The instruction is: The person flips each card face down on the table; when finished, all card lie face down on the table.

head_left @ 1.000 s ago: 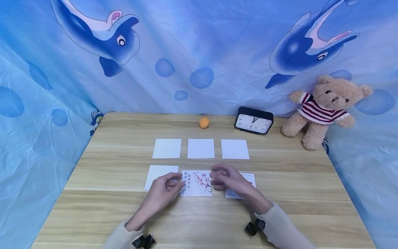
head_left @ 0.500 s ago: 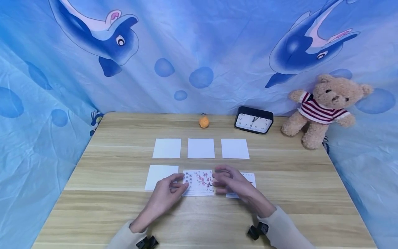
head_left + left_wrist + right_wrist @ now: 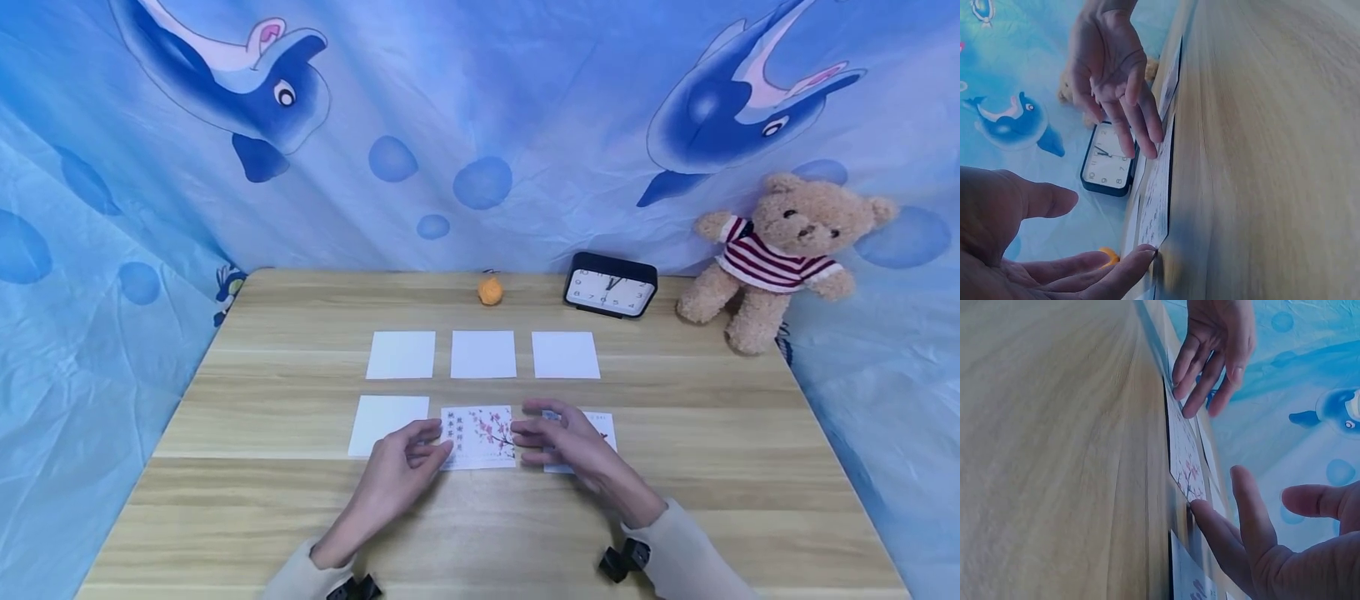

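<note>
A card with pink blossoms and writing (image 3: 480,435) lies face up in the middle of the near row on the wooden table (image 3: 712,433). My left hand (image 3: 420,450) touches its left edge with straight fingertips (image 3: 1141,253). My right hand (image 3: 540,433) touches its right edge (image 3: 1194,509) and covers part of a printed card (image 3: 603,423) beside it. A blank white card (image 3: 387,423) lies to the left. Three blank white cards (image 3: 483,353) form the far row. Both hands hold nothing.
A black clock (image 3: 611,292), a small orange ball (image 3: 490,291) and a teddy bear (image 3: 780,254) stand along the table's far edge. A blue dolphin cloth (image 3: 480,125) hangs behind and drapes both sides. Bare wood lies between the card rows and the edges.
Both hands closed in on the blossom card's side edges. The right hand's fingers straightened. The card slid slightly to the right.
</note>
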The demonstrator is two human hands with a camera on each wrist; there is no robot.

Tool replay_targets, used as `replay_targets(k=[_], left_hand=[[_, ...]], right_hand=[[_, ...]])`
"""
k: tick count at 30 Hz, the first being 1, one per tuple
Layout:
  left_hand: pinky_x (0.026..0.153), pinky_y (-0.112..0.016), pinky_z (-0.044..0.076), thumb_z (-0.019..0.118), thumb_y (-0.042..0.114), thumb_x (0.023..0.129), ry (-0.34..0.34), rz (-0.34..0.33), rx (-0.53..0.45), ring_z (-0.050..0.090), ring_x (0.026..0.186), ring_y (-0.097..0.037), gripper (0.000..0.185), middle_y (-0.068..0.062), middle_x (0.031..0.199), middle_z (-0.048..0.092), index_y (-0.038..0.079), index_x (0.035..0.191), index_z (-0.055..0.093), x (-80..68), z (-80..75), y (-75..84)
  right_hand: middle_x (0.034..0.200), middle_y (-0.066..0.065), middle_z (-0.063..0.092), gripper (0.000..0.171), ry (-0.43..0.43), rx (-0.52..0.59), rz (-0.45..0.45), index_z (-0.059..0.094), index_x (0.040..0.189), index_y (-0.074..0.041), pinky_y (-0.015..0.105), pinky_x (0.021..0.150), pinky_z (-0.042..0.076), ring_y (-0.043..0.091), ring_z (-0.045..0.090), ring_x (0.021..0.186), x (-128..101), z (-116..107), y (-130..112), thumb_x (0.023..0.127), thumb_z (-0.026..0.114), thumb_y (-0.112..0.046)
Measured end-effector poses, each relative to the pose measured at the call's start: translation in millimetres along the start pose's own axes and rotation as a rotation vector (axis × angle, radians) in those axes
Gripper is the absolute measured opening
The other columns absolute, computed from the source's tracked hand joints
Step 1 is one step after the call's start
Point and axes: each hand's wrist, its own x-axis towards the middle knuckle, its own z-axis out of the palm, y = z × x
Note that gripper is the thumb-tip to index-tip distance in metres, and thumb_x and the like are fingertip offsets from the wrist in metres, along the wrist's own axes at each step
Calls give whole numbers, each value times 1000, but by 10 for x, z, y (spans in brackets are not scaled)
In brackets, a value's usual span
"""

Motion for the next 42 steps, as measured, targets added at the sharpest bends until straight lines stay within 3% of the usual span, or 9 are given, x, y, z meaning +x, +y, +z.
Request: replay_targets(k=[8, 14, 17, 21, 26, 33, 38, 42], left_hand=[[84, -27, 65, 80, 19, 92, 2, 2, 50, 78, 100, -26, 43, -22, 125, 74, -3, 128, 68, 15, -18, 4], [83, -24, 64, 79, 16, 92, 6, -6, 35, 78, 100, -27, 41, -22, 125, 74, -3, 127, 68, 26, -15, 6], [83, -24, 64, 79, 17, 92, -1, -3, 27, 78, 101, -26, 41, -21, 126, 74, -2, 127, 68, 17, -10, 3], [84, -25, 64, 79, 19, 93, -14, 1, 13, 78, 101, -25, 43, -22, 129, 72, -2, 128, 68, -7, 3, -2], [85, -26, 64, 79, 20, 93, -17, 16, 12, 79, 100, -24, 45, -22, 131, 71, -3, 130, 67, -24, 10, 8], [90, -34, 64, 77, 33, 95, -38, 46, 139, 79, 104, -26, 47, -19, 128, 74, 6, 133, 68, -30, 36, 77], [95, -42, 62, 68, 50, 99, -58, 58, 245, 77, 105, -24, 51, -13, 123, 77, 14, 134, 68, -57, 60, 123], [86, -34, 56, 61, 59, 100, -81, 69, 307, 69, 95, -16, 56, -3, 107, 77, 16, 134, 69, -63, 89, 165]], right_hand=[[141, 27, 64, 52, 24, 46, 15, 41, 153, -1, 37, 96, 63, 31, 72, 121, 21, 35, 23, 104, 57, -12], [145, 31, 59, 50, 20, 82, 0, 36, 154, 3, 40, 100, 61, 33, 70, 123, 31, 86, 41, 107, 48, -9], [145, 32, 57, 53, 28, 84, -4, 35, 154, 3, 41, 100, 61, 31, 72, 119, 47, 114, 50, 106, 51, -11], [143, 30, 59, 58, 60, 70, -4, 36, 154, 2, 37, 95, 64, 24, 72, 112, 57, 130, 50, 103, 59, -14], [134, 24, 67, 54, 75, 19, -27, 42, 151, 3, 29, 82, 64, 18, 73, 103, 71, 111, 20, 103, 59, -14], [116, 8, 71, 48, 34, -20, -56, 52, 145, 1, 30, 83, 63, 16, 72, 96, 87, 109, -35, 103, 60, -20], [112, 7, 69, 44, -13, -11, -89, 52, 142, 7, 29, 85, 64, 13, 72, 91, 107, 175, -49, 105, 57, -17], [114, 14, 72, 43, -63, -12, -106, 52, 142, 11, 29, 86, 65, 13, 73, 89, 127, 245, -24, 106, 55, -12]])
